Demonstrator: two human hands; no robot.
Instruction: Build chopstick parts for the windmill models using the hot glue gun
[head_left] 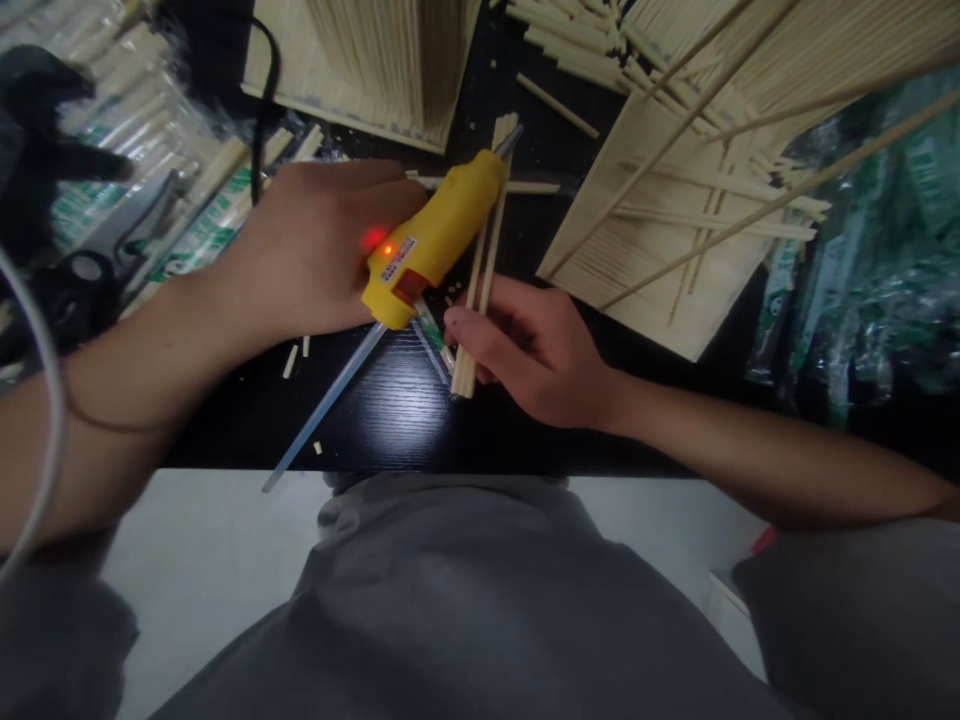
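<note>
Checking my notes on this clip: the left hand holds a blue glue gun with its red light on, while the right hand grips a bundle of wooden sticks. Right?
Not quite: the head view shows the left hand holding a yellow plastic glue gun, not blue. Its red light is on, and the right hand grips the bundle of wooden sticks.

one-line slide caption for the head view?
Left hand grips a lit yellow glue gun over bamboo sticks that the right hand pinches on a black table.
</note>
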